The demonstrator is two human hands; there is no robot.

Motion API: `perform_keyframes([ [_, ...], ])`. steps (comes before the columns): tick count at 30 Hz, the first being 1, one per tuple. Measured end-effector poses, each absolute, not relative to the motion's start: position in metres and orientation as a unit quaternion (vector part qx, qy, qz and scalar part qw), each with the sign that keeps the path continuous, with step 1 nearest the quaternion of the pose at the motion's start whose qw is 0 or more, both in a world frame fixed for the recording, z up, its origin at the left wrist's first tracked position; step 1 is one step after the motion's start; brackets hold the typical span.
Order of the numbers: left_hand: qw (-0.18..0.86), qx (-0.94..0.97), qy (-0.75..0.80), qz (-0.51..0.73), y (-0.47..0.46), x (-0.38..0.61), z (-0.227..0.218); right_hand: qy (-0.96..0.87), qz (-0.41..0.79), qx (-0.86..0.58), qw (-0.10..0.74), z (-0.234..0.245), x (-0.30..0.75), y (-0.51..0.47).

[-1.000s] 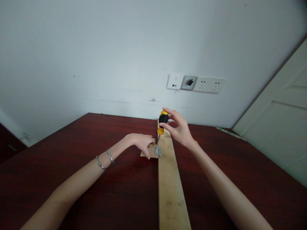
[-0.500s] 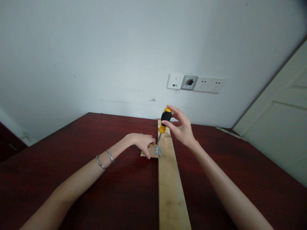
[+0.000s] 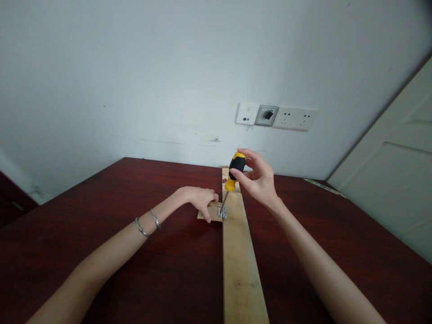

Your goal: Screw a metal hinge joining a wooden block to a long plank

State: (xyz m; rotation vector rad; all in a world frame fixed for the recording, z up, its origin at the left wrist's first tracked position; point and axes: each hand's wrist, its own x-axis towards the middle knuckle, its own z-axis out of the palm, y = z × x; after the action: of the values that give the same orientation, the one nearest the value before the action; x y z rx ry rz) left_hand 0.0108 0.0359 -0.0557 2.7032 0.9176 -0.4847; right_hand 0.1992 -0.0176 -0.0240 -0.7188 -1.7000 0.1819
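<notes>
A long pale wooden plank (image 3: 240, 252) lies on the dark red table (image 3: 135, 252), running away from me. A small wooden block (image 3: 206, 214) sits against its left edge, joined by a small metal hinge (image 3: 222, 211). My left hand (image 3: 199, 200) presses down on the block, fingers curled over it. My right hand (image 3: 258, 177) pinches the yellow and black handle of a screwdriver (image 3: 232, 173). The screwdriver leans to the right, its tip resting on the hinge.
A white wall stands just behind the table with a row of sockets (image 3: 276, 117). A white door (image 3: 394, 166) is at the right. A thin green-edged strip (image 3: 322, 186) lies at the table's far right edge. Two bracelets circle my left wrist.
The screwdriver handle has tipped further right and my right hand's fingers have shifted round it. My left hand has stayed on the block.
</notes>
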Motion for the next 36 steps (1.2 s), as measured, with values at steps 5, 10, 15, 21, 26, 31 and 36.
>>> perform_keyframes([
  [5, 0.120, 0.925, 0.320, -0.167, 0.0343, 0.0109, -0.0539, -0.745, 0.079, -0.310, 0.585, -0.0242, 0.1980, -0.0179],
  [10, 0.125, 0.925, 0.318, -0.164, 0.0349, 0.0112, -0.0544, -0.748, 0.076, -0.311, 0.581, -0.0255, 0.1975, -0.0166],
  [15, 0.128, 0.925, 0.316, -0.167, 0.0350, 0.0116, -0.0536, -0.754, 0.086, -0.304, 0.576, -0.0263, 0.1968, -0.0159],
  [21, 0.130, 0.925, 0.316, -0.165, 0.0352, 0.0114, -0.0542, -0.754, 0.087, -0.305, 0.576, -0.0276, 0.1966, -0.0154],
  [26, 0.132, 0.925, 0.317, -0.162, 0.0359, 0.0111, -0.0548, -0.755, 0.085, -0.307, 0.573, -0.0281, 0.1965, -0.0156],
  [31, 0.125, 0.926, 0.314, -0.165, 0.0362, 0.0115, -0.0548, -0.757, 0.084, -0.298, 0.575, -0.0282, 0.1964, -0.0155],
  [36, 0.129, 0.925, 0.317, -0.165, 0.0360, 0.0116, -0.0544, -0.757, 0.093, -0.295, 0.576, -0.0279, 0.1967, -0.0165],
])
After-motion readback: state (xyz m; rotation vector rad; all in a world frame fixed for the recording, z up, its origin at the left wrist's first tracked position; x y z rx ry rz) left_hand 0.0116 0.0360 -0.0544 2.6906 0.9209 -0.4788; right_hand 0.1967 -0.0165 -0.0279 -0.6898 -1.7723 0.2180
